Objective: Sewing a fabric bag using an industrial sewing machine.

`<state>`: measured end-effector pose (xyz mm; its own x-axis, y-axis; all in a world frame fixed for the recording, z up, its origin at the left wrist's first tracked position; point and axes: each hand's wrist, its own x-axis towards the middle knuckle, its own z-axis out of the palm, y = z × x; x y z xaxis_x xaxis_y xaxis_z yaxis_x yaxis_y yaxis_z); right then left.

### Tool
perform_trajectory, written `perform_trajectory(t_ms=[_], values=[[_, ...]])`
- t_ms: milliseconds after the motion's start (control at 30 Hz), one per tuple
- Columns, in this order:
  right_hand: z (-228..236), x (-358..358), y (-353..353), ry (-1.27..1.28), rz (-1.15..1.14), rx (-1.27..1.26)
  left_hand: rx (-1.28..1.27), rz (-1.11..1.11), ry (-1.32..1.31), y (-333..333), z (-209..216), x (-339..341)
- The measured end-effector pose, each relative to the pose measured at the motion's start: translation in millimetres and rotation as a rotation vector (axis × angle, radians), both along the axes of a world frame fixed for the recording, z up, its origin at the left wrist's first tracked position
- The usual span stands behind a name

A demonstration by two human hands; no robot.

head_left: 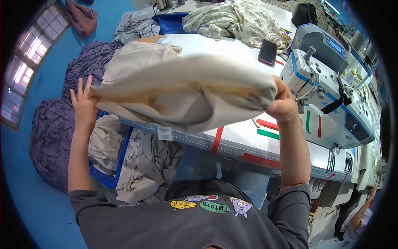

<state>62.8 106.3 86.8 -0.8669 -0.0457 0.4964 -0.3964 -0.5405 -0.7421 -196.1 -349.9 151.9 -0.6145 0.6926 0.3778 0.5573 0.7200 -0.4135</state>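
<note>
A folded beige cloth [182, 89] is stretched between my two hands above the white sewing table [248, 133]. My left hand [84, 106] holds its left end, palm against the fabric and fingers spread upward. My right hand [282, 101] grips the right end, bunched in a closed fist, close to the white and blue sewing machine [327, 83]. More of the same beige cloth [143, 52] lies on the table behind it.
A dark phone [268, 52] lies on the table near a floral fabric heap [236, 18]. A blue crate [108, 179] with pale cloth stands at my left, purple fabric piles [52, 133] on the blue floor. Another person [358, 220] sits at lower right.
</note>
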Motion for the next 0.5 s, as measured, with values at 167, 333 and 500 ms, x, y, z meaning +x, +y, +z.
perform_trajectory(t_ms=[167, 333, 500], values=[[28.2, -30.0, -10.4, -0.007, -0.691, 0.698, 0.097, -0.059, 0.038, 1.5, -6.7, -14.3], [40.4, -85.5, 17.9, -0.197, -1.204, 0.551, 0.187, -0.116, 0.076, 4.9, 9.3, -3.5], [-45.2, -78.7, 44.9, -0.556, -0.338, 0.0, -0.152, 0.015, -0.78, 11.2, -29.5, 61.4]])
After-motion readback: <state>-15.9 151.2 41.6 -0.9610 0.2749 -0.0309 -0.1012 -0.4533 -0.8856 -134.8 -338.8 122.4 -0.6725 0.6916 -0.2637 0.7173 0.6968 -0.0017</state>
